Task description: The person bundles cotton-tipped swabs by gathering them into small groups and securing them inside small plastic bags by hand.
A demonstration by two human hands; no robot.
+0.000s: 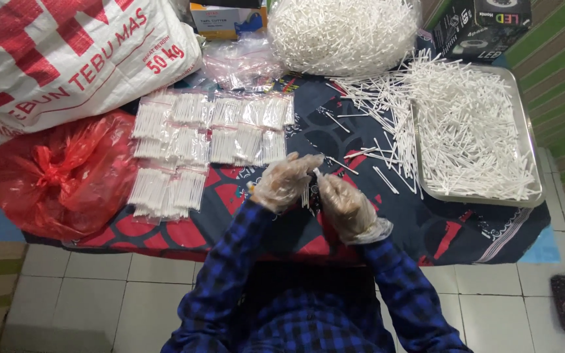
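Thin white plastic sticks (pixel 308 193) sit bunched between the gloved left hand (pixel 284 181) and right hand (pixel 342 204), both pinched closed to keep them aligned, near the patterned cloth's (pixel 426 229) front edge.

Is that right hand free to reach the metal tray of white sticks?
Probably yes. The right hand sits just left of the tray, with only loose sticks lying flat between, though it is holding a small bundle now.

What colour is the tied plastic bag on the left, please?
Red, seen in the head view: plastic bag.
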